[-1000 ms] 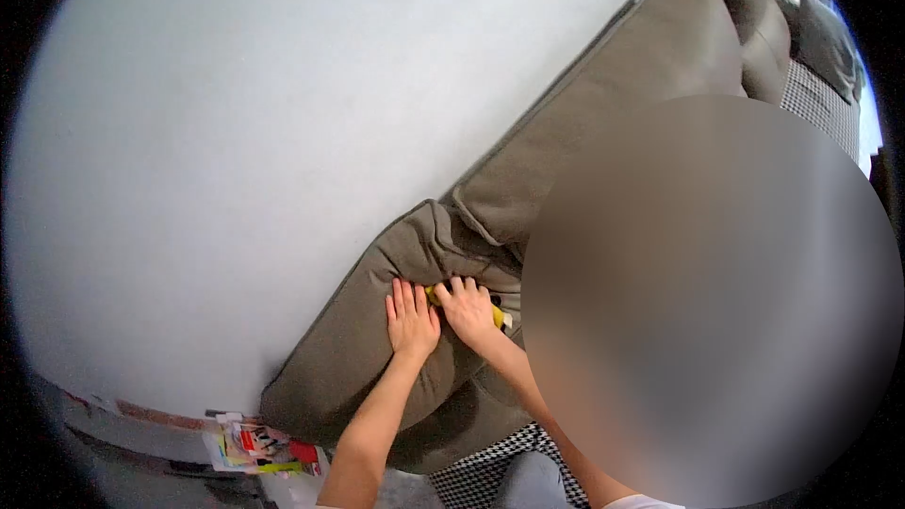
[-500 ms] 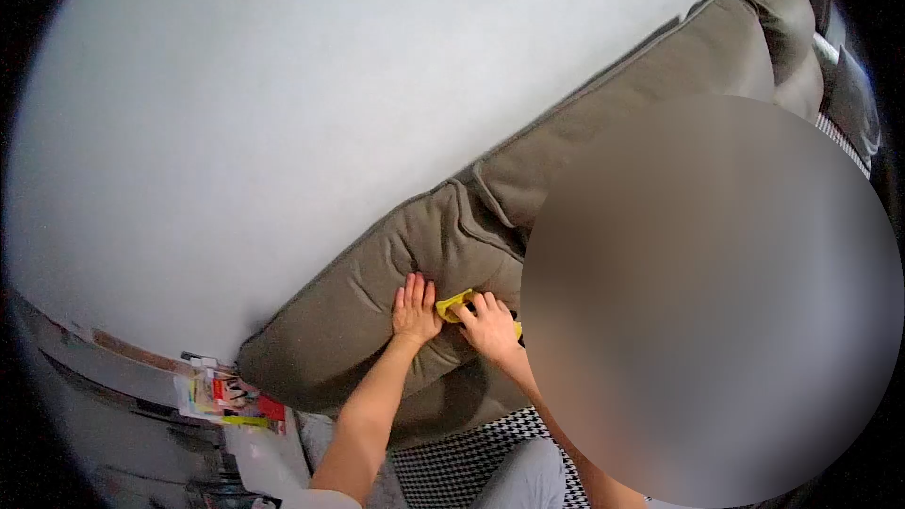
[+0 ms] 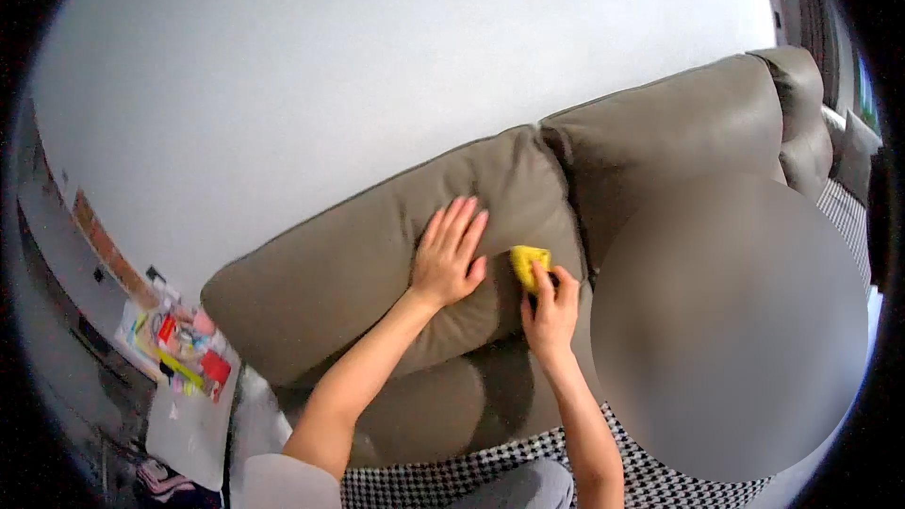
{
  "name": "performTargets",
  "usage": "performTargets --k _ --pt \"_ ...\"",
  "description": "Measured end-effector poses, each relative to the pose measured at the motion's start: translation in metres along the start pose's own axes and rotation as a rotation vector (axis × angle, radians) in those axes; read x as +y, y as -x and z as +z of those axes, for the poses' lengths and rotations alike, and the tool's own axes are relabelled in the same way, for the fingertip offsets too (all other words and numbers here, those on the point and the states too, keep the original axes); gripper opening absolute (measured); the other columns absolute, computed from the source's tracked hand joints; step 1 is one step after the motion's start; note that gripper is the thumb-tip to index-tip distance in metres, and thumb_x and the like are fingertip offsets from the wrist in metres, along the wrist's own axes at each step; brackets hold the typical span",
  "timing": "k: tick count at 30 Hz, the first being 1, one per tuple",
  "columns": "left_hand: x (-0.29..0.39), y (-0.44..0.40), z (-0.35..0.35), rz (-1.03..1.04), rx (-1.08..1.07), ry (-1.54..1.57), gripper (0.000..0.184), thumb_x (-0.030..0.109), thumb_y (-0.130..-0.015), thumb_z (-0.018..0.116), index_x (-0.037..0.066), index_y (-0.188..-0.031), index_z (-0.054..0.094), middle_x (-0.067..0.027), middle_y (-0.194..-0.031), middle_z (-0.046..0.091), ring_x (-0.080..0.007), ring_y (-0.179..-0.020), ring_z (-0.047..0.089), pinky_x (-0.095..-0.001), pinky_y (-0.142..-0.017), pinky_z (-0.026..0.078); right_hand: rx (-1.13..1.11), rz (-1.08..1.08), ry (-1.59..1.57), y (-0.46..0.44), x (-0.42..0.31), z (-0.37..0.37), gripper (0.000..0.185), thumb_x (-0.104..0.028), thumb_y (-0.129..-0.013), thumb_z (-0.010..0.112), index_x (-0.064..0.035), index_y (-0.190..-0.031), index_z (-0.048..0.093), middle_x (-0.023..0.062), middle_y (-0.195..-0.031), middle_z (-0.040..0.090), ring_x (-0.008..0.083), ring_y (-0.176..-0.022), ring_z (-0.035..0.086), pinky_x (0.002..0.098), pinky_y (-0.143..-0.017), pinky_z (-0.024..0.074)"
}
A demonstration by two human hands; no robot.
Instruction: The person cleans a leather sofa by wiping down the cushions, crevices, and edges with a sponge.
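My left hand (image 3: 447, 260) lies flat on the back cushion (image 3: 325, 259) of a grey-brown sofa, its fingers stretched out and pointing up toward the wall. To its right, my right hand (image 3: 551, 313) grips a yellow cloth (image 3: 530, 267) between thumb and fingers. The cloth is bunched up and touches the same cushion near its right seam. Part of the cloth is hidden behind the fingers.
A second back cushion (image 3: 674, 127) continues to the right. Black-and-white houndstooth fabric (image 3: 424, 482) covers the seat below. A pale wall (image 3: 377, 57) rises behind the sofa. At left stands a white table (image 3: 193, 424) with colourful clutter (image 3: 189, 344). A large blurred circle hides the right side.
The view has turned and tilted, so the sofa lies more level. My left hand sits higher on the cushion. My right hand, still holding the yellow cloth, is farther from the left one.
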State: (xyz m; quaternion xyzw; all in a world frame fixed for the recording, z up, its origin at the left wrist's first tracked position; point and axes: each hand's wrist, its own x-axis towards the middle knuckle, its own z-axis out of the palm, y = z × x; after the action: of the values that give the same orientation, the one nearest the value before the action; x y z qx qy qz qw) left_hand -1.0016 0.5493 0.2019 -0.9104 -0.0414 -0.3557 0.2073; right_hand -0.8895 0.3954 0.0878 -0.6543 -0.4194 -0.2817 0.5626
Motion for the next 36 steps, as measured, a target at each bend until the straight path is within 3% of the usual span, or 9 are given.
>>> performTargets --k 4,10,13,17,21,24,29,33,36 --pt "0.029 0.024 -0.035 0.085 0.079 0.148 0.055 0.014 -0.088 0.058 0.006 -0.142 0.051 -0.0140 -0.152 0.045 -0.0320 -0.141 0.042 -0.0471 -0.114 0.038 0.035 0.181 -0.017 0.036 -0.042 0.002 0.068 0.001 -0.079 0.071 -0.0101 -0.142 0.049 0.0225 -0.128 0.049 0.0393 -0.114 0.053 0.0453 -0.095 0.0485" --pt "-0.035 0.185 -0.156 -0.151 0.047 -0.225 0.052 0.012 -0.079 0.066 0.010 -0.130 0.061 -0.0144 -0.147 0.048 -0.0349 -0.136 0.046 -0.0517 -0.108 0.042 -0.258 -0.294 -0.113 0.000 -0.172 0.010 0.069 -0.006 -0.067 0.078 -0.0172 -0.133 0.061 0.0132 -0.117 0.059 0.0329 -0.102 0.060 0.0437 -0.082 0.0524" --pt "-0.067 0.234 -0.197 -0.227 -0.157 -0.340 0.060 0.026 -0.088 0.063 0.014 -0.145 0.050 -0.0155 -0.154 0.041 -0.0362 -0.144 0.036 -0.0527 -0.116 0.030 -0.231 -0.544 0.078 0.013 -0.219 0.060 0.053 -0.018 -0.074 0.072 -0.0172 -0.125 0.062 0.0109 -0.108 0.060 0.0273 -0.089 0.060 0.0392 -0.068 0.0494" --pt "-0.073 0.255 -0.137 -0.209 -0.183 -0.409 0.061 0.042 -0.094 0.044 0.012 -0.147 0.049 -0.0129 -0.159 0.037 -0.0293 -0.148 0.032 -0.0496 -0.121 0.019 -0.133 -0.687 0.236 0.023 -0.207 0.115 0.023 -0.023 -0.085 0.061 -0.0173 -0.107 0.063 0.0060 -0.099 0.061 0.0211 -0.078 0.061 0.0302 -0.050 0.0444" --pt "-0.155 0.193 -0.074 -0.137 -0.268 -0.788 0.058 0.037 -0.091 0.047 0.006 -0.140 0.055 -0.0102 -0.163 0.029 -0.0256 -0.151 0.023 -0.0475 -0.121 0.014 -0.191 -0.671 0.364 -0.060 -0.196 0.218 0.020 -0.024 -0.086 0.060 -0.0185 -0.105 0.060 0.0037 -0.093 0.057 0.0198 -0.078 0.061 0.0304 -0.051 0.0523" --pt "-0.132 0.204 -0.099 -0.131 -0.233 -0.680 0.061 0.038 -0.091 0.045 0.009 -0.143 0.052 -0.0075 -0.163 0.030 -0.0222 -0.152 0.021 -0.0463 -0.123 0.005 -0.230 -0.676 0.246 -0.044 -0.202 0.187 0.021 -0.023 -0.085 0.060 -0.0175 -0.106 0.061 0.0040 -0.092 0.057 0.0200 -0.078 0.061 0.0288 -0.051 0.0534" --pt "-0.116 0.231 -0.106 -0.102 -0.106 -0.453 0.062 0.038 -0.090 0.046 0.008 -0.143 0.053 -0.0093 -0.162 0.033 -0.0256 -0.152 0.023 -0.0455 -0.123 0.012 -0.128 -0.907 0.007 -0.023 -0.197 0.106 0.019 -0.024 -0.079 0.065 -0.0167 -0.097 0.062 0.0037 -0.091 0.058 0.0201 -0.082 0.061 0.0324 -0.058 0.0515" --pt "-0.117 0.182 -0.103 -0.125 -0.309 -0.662 0.062 0.038 -0.092 0.044 -0.006 -0.135 0.054 -0.0163 -0.162 0.029 -0.0292 -0.152 0.021 -0.0423 -0.123 0.015 -0.236 -0.844 0.211 -0.043 -0.177 0.184 0.020 -0.027 -0.084 0.061 -0.0183 -0.101 0.059 0.0032 -0.097 0.059 0.0206 -0.090 0.063 0.0306 -0.054 0.0551" --pt "-0.097 0.187 -0.113 -0.166 -0.343 -0.554 0.072 0.042 -0.092 0.045 -0.003 -0.148 0.042 -0.0136 -0.163 0.028 -0.0266 -0.153 0.019 -0.0406 -0.124 0.011 -0.330 -0.834 0.105 -0.032 -0.175 0.155 0.019 -0.025 -0.085 0.060 -0.0169 -0.102 0.058 0.0042 -0.097 0.058 0.0213 -0.089 0.061 0.0323 -0.063 0.0567"
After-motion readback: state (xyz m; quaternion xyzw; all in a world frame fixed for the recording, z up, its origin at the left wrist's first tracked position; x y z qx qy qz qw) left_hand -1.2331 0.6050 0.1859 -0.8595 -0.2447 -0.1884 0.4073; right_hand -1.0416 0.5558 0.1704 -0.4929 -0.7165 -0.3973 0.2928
